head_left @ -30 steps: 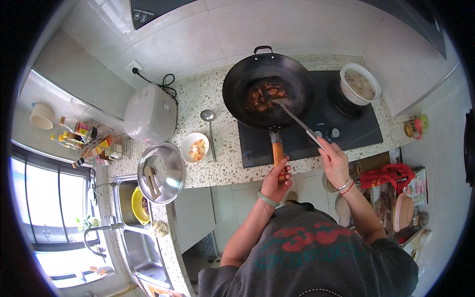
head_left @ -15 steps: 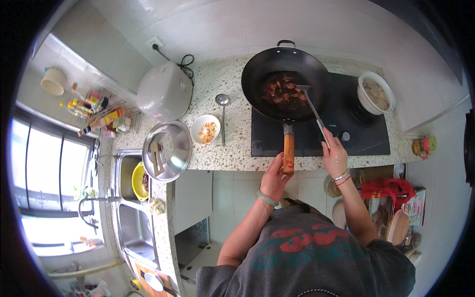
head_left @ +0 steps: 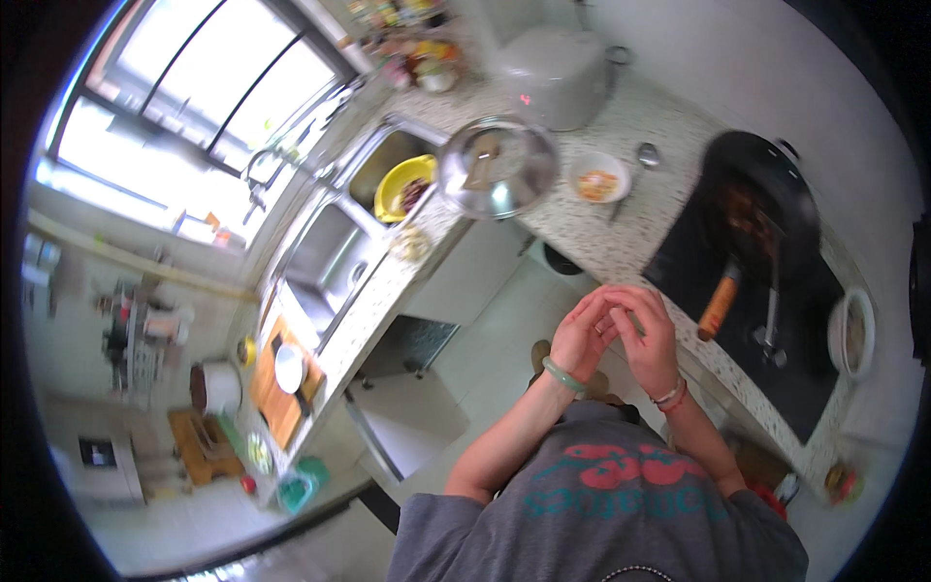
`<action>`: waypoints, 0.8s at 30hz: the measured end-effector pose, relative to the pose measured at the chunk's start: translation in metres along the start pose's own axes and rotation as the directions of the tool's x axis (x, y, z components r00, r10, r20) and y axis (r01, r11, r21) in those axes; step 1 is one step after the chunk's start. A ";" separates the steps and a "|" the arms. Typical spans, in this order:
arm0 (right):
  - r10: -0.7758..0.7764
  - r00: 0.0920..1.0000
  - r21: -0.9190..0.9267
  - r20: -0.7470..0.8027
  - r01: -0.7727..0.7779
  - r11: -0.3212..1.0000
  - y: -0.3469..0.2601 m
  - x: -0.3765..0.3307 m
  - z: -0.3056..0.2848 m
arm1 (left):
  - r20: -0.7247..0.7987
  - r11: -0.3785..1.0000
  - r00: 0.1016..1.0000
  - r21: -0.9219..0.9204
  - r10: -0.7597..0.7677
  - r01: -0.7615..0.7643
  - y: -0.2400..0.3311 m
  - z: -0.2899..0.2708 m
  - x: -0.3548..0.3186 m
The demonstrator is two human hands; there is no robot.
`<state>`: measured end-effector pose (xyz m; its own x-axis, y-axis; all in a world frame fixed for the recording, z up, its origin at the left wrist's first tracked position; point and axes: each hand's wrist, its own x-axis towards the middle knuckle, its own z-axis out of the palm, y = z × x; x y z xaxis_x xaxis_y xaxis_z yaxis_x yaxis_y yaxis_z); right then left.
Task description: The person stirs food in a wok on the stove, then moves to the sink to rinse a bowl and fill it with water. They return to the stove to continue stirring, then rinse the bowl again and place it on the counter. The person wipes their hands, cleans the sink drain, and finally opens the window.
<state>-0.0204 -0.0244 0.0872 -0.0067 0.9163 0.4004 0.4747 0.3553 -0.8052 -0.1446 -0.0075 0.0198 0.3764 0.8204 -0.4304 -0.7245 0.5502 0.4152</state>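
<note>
Nearest the camera, the left hand [head_left: 582, 335] and the right hand [head_left: 648, 339] meet in front of the person's grey printed shirt [head_left: 621, 504], fingers loosely curled and touching each other. Neither seems to grasp anything, though a small item pinched between them cannot be ruled out. A pale green bangle [head_left: 563, 374] sits on the left wrist and a red and white bracelet [head_left: 669, 395] on the right.

Just beyond the hands, on the black glass cooktop [head_left: 776, 378] set into the speckled stone counter [head_left: 601, 238], stands the black round wok [head_left: 761, 209] with dark reddish-brown food in it. Its orange wooden handle [head_left: 719, 304] points toward the person, so the wok's long axis runs from the hands up and away to the far rim. A metal spatula [head_left: 771, 315] lies along much the same line, blade in the wok and handle end resting near the counter edge.

Both tools are unattended: the food could scorch, and the handle jutting toward the counter's edge could be knocked by an arm or hip.

Farther off sit a small white bowl [head_left: 598, 178], a metal spoon [head_left: 645, 155], a domed steel lid [head_left: 497, 167] and a yellow basin [head_left: 405, 186] in the sink.
</note>
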 end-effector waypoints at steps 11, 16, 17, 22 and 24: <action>-0.086 0.810 0.433 0.580 -0.218 0.875 -0.053 0.047 0.304 | -0.471 0.708 0.699 -0.199 0.537 -0.678 0.197 -0.215 -0.088; 0.014 0.575 0.356 0.818 -0.526 0.772 -0.082 0.040 0.474 | -0.738 0.495 0.443 -0.169 0.509 -0.852 0.294 -0.364 -0.163; 0.030 0.534 0.349 0.845 -0.594 0.724 -0.093 0.037 0.500 | -0.792 0.466 0.399 -0.165 0.462 -0.869 0.312 -0.378 -0.177; 0.016 0.395 0.221 0.919 -0.547 0.808 -0.131 0.035 0.597 | -0.883 0.375 0.359 -0.236 0.304 -0.897 0.357 -0.443 -0.213; 0.024 0.352 0.189 0.936 -0.557 0.809 -0.137 0.038 0.620 | -0.871 0.301 0.416 -0.336 0.260 -0.892 0.356 -0.468 -0.214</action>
<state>-0.6314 0.0766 -0.0581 -0.8143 0.5042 -0.2876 0.2217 -0.1877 -0.9569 -0.7527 -0.0602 -0.1152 -0.5351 0.3491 -0.7693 -0.7481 -0.6188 0.2395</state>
